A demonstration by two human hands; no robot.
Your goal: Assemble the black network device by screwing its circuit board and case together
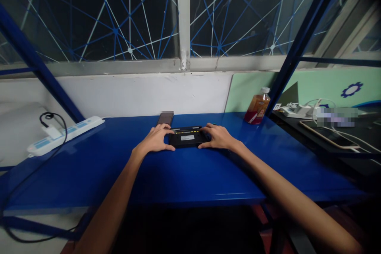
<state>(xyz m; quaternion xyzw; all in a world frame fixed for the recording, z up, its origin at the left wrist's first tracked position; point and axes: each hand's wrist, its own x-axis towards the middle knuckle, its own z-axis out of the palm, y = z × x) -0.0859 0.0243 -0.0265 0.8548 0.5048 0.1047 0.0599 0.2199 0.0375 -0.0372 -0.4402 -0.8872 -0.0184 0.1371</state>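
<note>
A flat black device [188,142] with a white label and a yellow dashed strip along its upper part lies on the blue table. I cannot make out its exact kind. My left hand [157,138] grips its left end, thumb at the near edge and fingers over the far edge. At the right end my right hand [218,137] holds it the same way, with thumb and fingers curved round the corner. Just behind my left hand lies a dark brown, flat rectangular object [165,118], its far edge blurred out.
On the blue table [190,178], a white power strip [67,135] with a black cable is at the left. A bottle [257,106] of reddish-brown drink stands at the back right. A phone [329,135] and white cables lie on a dark surface farther right. Blue frame posts flank the table.
</note>
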